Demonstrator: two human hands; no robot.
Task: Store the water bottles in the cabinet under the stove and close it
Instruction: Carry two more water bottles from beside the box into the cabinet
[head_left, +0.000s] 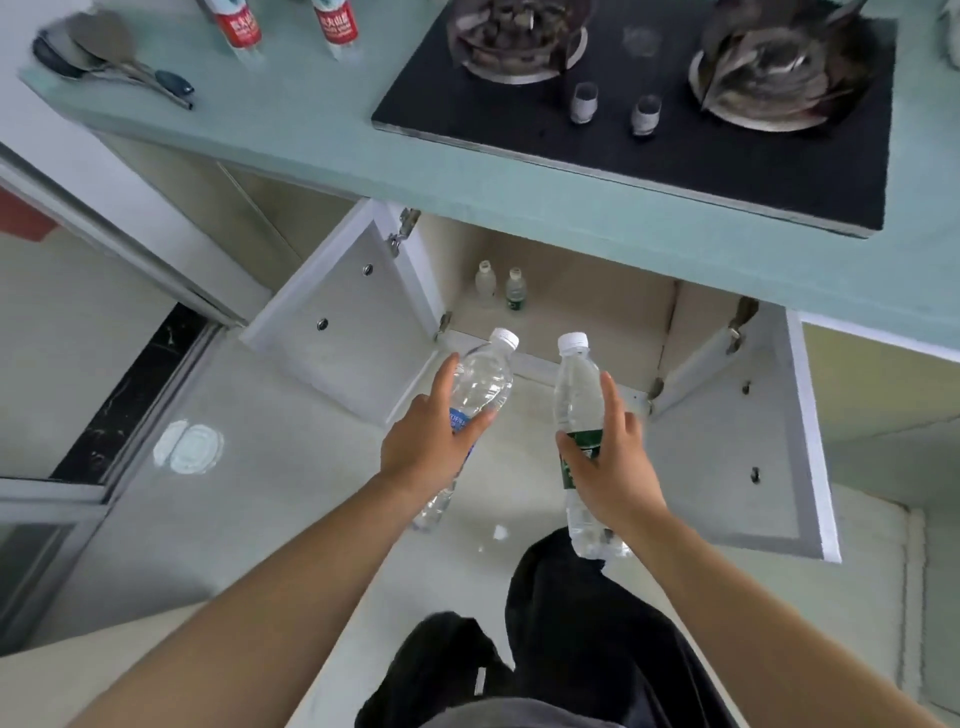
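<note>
My left hand (431, 441) grips a clear blue-labelled water bottle (480, 384) around its middle. My right hand (613, 462) holds a clear green-labelled water bottle (574, 395) the same way. Both bottles have white caps and hang over the floor just in front of the open cabinet (582, 306) under the stove (649, 98). Inside the cabinet, at the back left, stand two small bottles: a plain one (485, 283) and a green-labelled one (515, 291). Two red-labelled bottles (239, 26) (337, 23) stand on the counter at the top left.
Both cabinet doors are swung wide open, the left door (343, 317) and the right door (737, 436). A ladle and spatula (104, 57) lie on the pale green counter (291, 119). My dark-trousered legs (561, 639) are below. A sliding door frame (104, 364) runs along the left.
</note>
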